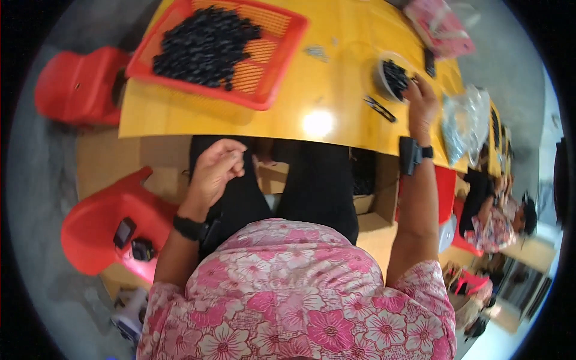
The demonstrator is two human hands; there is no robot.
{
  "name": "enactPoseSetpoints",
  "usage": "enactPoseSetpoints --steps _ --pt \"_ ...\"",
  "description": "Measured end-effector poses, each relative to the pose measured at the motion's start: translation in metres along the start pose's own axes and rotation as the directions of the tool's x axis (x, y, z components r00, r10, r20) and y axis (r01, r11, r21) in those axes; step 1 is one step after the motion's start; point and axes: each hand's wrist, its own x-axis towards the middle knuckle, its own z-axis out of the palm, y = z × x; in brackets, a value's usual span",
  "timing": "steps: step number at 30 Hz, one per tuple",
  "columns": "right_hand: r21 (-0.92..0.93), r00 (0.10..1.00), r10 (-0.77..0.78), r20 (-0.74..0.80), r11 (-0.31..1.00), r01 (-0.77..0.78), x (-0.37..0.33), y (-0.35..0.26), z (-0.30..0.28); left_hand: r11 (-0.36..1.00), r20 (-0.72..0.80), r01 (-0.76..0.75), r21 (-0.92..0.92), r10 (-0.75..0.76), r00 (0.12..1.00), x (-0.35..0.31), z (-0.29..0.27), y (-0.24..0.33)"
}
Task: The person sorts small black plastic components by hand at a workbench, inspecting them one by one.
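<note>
My right hand (422, 103) is at the right rim of a round pale bowl (381, 77) on the yellow table. Small black pieces (395, 78) fill the bowl, and one dark piece shows at my pinched right fingertips. Just left of that wrist lie small black thread snips (380, 109). My left hand (221, 170) hangs over my lap, short of the table edge, its fingers curled together. Whatever those fingers may hold is too small to make out. Beyond it, a red plastic basket (282, 72) holds a large heap of small black pieces (204, 47).
Small grey bits (317, 53) lie on the yellow table (336, 90). Clear plastic bags (468, 123) and a pink package (441, 27) sit at the right. Red chairs (90, 231) stand at the left, one carrying small black devices. Other people (495, 219) sit farther right.
</note>
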Motion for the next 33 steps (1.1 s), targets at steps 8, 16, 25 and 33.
enactPoseSetpoints --steps 8,16,25,33 --pt "0.034 0.987 -0.148 0.056 0.989 0.146 -0.004 -0.067 0.036 1.0 0.028 -0.001 -0.02 0.002 1.0 -0.001 -0.007 0.002" --pt "0.151 0.608 -0.566 0.557 0.789 0.596 -0.033 -0.171 0.155 0.999 0.022 0.006 -0.045 -0.005 1.0 0.0 -0.01 0.002" --pt "-0.002 0.342 -0.386 0.857 0.66 0.751 -0.021 -0.168 0.25 0.992 0.037 0.011 -0.126 -0.006 0.999 -0.002 -0.008 0.003" --pt "-0.047 0.364 -0.387 0.847 0.628 0.777 -0.02 -0.163 0.273 0.988 0.076 -0.009 -0.154 0.021 0.997 0.0 -0.01 0.003"
